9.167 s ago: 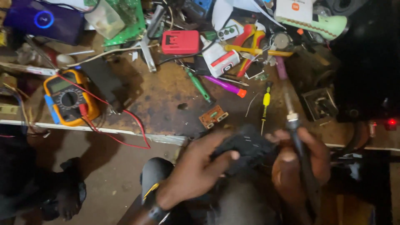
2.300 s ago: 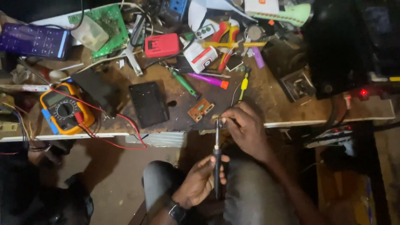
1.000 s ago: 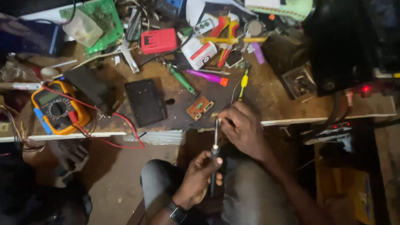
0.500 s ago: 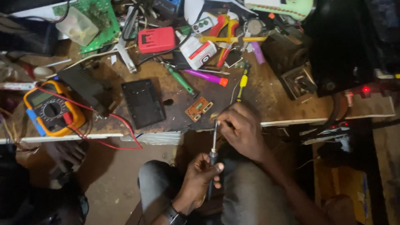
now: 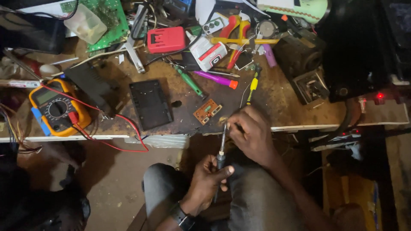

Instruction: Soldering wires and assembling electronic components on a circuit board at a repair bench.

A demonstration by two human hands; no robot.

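Your left hand [image 5: 205, 182] is wrapped around the dark handle of a slim metal-shafted screwdriver [image 5: 221, 149], held upright just below the worn wooden bench edge [image 5: 299, 127]. Your right hand [image 5: 252, 132] is curled tight at the screwdriver's tip, pinching something too small to identify (fingers hide it). Just above that tip, on the bench, lies a small orange circuit board [image 5: 207, 111]; left of the board sits a flat black rectangular cover [image 5: 150, 104], and farther left a yellow multimeter [image 5: 58, 109].
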